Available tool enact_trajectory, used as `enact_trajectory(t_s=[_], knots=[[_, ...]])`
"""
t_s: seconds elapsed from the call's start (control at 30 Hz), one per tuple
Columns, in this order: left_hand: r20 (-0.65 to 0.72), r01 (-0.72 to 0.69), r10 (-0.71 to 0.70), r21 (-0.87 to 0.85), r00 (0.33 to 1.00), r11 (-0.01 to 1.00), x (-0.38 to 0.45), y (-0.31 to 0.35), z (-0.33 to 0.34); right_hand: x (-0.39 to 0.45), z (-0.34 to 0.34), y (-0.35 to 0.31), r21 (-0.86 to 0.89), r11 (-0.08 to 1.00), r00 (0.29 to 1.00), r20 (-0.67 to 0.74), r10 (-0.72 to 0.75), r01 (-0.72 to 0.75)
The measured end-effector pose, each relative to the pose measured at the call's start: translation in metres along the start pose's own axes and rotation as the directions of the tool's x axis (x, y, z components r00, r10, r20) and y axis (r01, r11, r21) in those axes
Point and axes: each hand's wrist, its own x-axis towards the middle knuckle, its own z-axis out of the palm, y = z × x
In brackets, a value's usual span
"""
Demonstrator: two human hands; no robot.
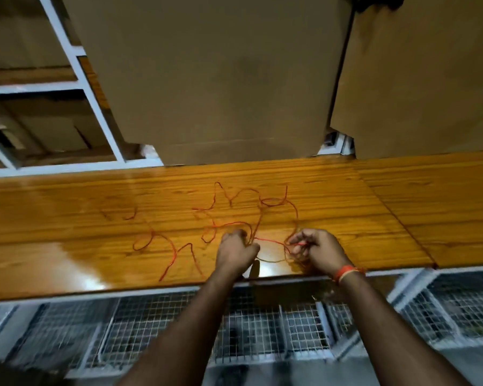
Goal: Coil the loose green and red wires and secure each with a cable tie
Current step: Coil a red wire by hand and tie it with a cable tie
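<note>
Hands work at the bench's near edge: the left hand (236, 250) and right hand (317, 250) both pinch the red wire (269, 240), a short span stretched sideways between them. Its loose tangle sprawls leftward and beyond on the wooden benchtop (67, 246). Green wire unclear. Cardboard boxes (221, 79) stand behind.

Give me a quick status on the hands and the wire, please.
Left hand and right hand both gripping red wire. Most still sprawled loose over the table. No cable tie seen. Nothing in the way.
</note>
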Motion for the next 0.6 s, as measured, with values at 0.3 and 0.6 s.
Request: enact_trajectory(t_s=[0.3, 0.6], knots=[[-0.082, -0.026, 0.034, 0.095, 0.996, 0.995, -0.088, 0.052, 0.023, -0.073, -0.055, 0.015, 0.059, 0.998, 0.993, -0.115, 0.011, -0.005], [-0.307, -0.384, 0.432, 0.206, 0.848, 0.900, -0.063, 0.113, 0.003, -0.091, -0.080, 0.038, 0.055, 0.998, 0.978, -0.208, 0.001, 0.010]])
